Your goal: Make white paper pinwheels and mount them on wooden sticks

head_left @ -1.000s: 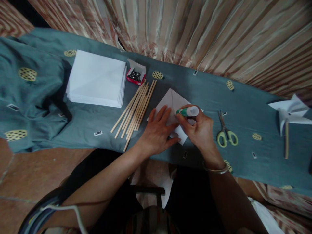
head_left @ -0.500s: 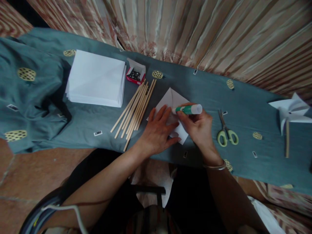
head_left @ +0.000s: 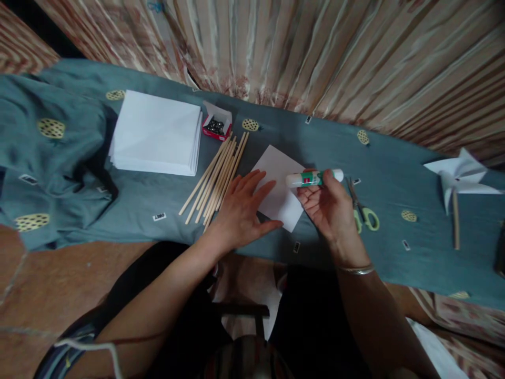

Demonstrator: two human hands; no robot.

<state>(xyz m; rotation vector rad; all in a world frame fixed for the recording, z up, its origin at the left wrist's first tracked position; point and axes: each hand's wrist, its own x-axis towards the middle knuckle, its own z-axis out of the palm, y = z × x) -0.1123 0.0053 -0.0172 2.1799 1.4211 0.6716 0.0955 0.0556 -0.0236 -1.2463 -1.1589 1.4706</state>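
Since I'm standing right here watching, let me go left to right. First up is a dark teal cloth with yellow pineapple prints [head_left: 132, 202], all bunched up at that end and flatter along the rest. On it sits a thick stack of plain white paper sheets [head_left: 158, 131], and just beside that a little open red and white cardboard box [head_left: 215, 133] with shiny metal bits [head_left: 215, 125] inside. A loose bundle of thin pale wooden sticks [head_left: 221, 173] lies slanted, far tips right up by the box. Next comes the left hand [head_left: 241, 213], palm down, fingers spread wide, gripping nothing; its fingertips are over the left part of a smaller white paper sheet [head_left: 282, 195] turned with one corner pointing away, though I can't tell if they're pressing on it. Above that sheet's right side is a green and white glue stick [head_left: 313, 178], lying roughly sideways in the right hand [head_left: 331, 210], thumb and fingers closed around it. There's a metal bangle [head_left: 357, 270] on that wrist. Scissors with light green handles [head_left: 369, 217] lie just past it, partly hidden, and a white paper pinwheel on a wooden stick [head_left: 460, 176] is well off to the right.
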